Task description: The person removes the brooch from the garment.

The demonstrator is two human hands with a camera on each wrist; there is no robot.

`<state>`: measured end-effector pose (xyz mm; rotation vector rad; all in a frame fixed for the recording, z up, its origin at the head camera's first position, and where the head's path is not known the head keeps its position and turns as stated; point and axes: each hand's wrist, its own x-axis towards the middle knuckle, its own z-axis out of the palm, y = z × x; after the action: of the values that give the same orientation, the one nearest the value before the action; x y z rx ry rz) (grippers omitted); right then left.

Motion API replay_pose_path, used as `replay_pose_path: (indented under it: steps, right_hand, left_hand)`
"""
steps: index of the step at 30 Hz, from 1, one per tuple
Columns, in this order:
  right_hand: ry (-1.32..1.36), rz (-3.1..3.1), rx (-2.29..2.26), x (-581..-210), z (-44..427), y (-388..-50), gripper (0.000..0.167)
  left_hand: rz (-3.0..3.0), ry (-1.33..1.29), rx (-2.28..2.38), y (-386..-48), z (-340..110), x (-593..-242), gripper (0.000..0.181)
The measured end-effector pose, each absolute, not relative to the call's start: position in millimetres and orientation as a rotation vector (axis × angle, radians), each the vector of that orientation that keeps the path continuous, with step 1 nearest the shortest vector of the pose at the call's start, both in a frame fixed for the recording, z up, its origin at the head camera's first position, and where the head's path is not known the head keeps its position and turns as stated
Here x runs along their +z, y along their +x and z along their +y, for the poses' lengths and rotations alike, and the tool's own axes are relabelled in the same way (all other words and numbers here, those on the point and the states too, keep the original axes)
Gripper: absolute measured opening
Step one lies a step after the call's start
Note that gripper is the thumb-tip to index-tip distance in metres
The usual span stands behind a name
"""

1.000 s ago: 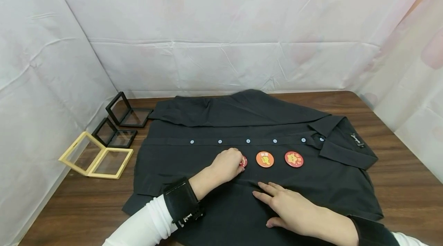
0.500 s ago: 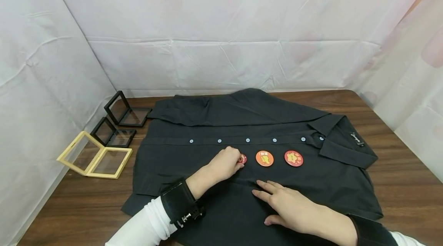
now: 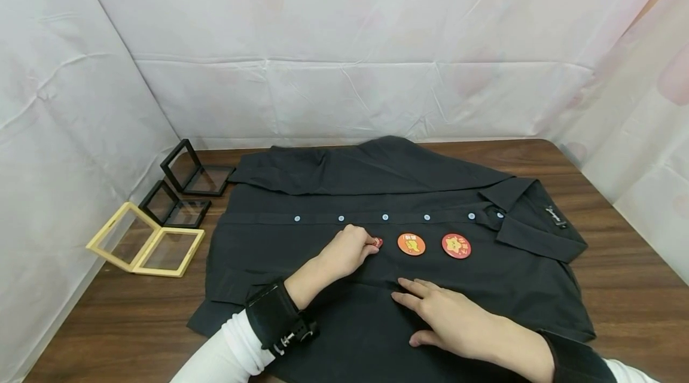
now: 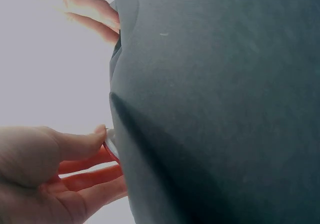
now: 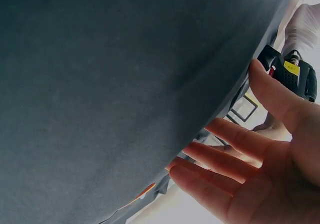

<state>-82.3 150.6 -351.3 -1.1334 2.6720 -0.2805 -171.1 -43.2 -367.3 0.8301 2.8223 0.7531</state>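
Observation:
A dark button-up shirt [image 3: 517, 293] is spread sideways over the wooden table. Near its middle, my left hand [image 3: 345, 251] pinches a small round red pin badge [image 3: 378, 242], mostly covered by the fingers in the head view. From the left wrist, the badge [image 4: 111, 145] stands tilted against the cloth between thumb and fingers, its pale back partly visible. To its right lie an orange badge with a thumbs-up [image 3: 411, 244] and a red badge with a yellow star [image 3: 456, 246]. My right hand [image 3: 447, 320] rests on the shirt below them, fingers spread.
Two black hinged frames [image 3: 207, 194] [image 3: 188, 221] and a yellow one [image 3: 167, 272] stand unfolded at the table's left. A small silver bone-shaped pin [image 3: 555, 216] is by the collar [image 3: 538, 239]. White cloth [image 3: 344, 54] hangs behind and at both sides.
My left hand has shifted slightly upward, and the red badge in its fingers shows less of its face. The right hand stays almost where it was on the shirt.

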Motion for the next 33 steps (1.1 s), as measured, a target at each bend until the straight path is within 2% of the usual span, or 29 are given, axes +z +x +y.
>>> replay_pose_path:
  steps: [33]
  right_hand:
    - [-1.142, 2.664, -0.311, -353.0, 152.8, -96.3, 0.059]
  left_hand:
    - [2.761, 0.777, 1.061, -184.8, -53.2, -367.3, 0.016]
